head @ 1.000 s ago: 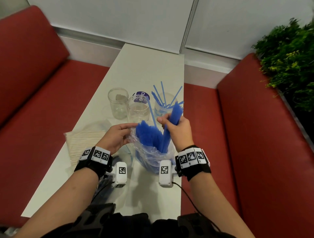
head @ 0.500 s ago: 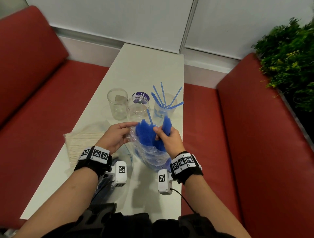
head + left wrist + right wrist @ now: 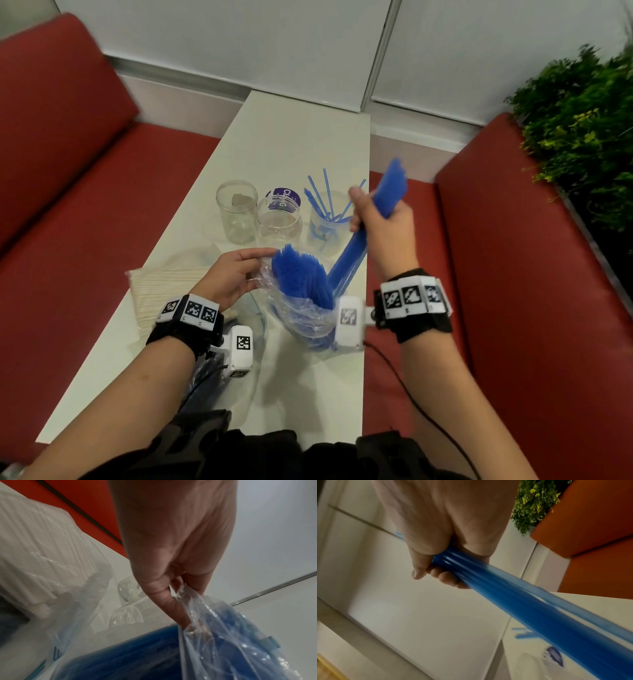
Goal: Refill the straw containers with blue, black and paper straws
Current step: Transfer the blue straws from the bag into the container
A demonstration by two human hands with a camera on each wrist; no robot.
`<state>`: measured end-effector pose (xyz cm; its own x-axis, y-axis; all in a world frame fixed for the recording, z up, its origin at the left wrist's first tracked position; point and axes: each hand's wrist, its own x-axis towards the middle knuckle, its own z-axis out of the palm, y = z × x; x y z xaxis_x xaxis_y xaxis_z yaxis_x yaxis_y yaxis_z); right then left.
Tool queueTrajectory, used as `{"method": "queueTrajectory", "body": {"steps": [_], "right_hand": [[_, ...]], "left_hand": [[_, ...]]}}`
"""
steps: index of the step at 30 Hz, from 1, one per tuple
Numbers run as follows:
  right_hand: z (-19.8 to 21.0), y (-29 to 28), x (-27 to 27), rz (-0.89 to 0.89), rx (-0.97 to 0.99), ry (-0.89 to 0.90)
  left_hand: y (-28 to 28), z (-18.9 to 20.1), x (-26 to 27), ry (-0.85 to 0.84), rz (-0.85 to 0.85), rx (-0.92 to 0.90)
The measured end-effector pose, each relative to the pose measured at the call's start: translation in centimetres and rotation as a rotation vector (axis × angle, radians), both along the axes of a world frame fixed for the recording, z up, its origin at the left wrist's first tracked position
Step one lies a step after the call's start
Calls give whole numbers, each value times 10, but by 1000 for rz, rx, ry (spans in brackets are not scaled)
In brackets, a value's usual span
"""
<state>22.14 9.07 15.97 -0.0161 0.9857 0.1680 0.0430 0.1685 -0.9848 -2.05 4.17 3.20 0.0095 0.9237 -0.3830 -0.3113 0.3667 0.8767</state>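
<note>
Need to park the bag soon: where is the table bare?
Bare: the far end of the table, beyond the three jars. Crowded: the middle strip, with the paper straws on the left and the bag of blue straws toward the right edge.

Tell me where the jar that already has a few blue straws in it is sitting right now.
In the head view, the jar with blue straws stands at the table's right edge, rightmost of three jars, beside the middle empty jar and just left of the right hand.
</note>
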Motion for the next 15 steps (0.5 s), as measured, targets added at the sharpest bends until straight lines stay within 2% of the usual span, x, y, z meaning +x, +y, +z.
{"method": "queueTrajectory", "body": {"steps": [4,7,11,15], "right_hand": [[52,36,7,-129,184,166],[63,64,0,-176,234,200],[41,92,-20,-139,150,78],[1,116,-28,-117,44,61]], "left_hand": [[2,1,1,14,-6,-9],[2,2,3,10,-5,-16],[3,5,8,-10,-6,-26],[4,6,8,-5,-11,-40]]}}
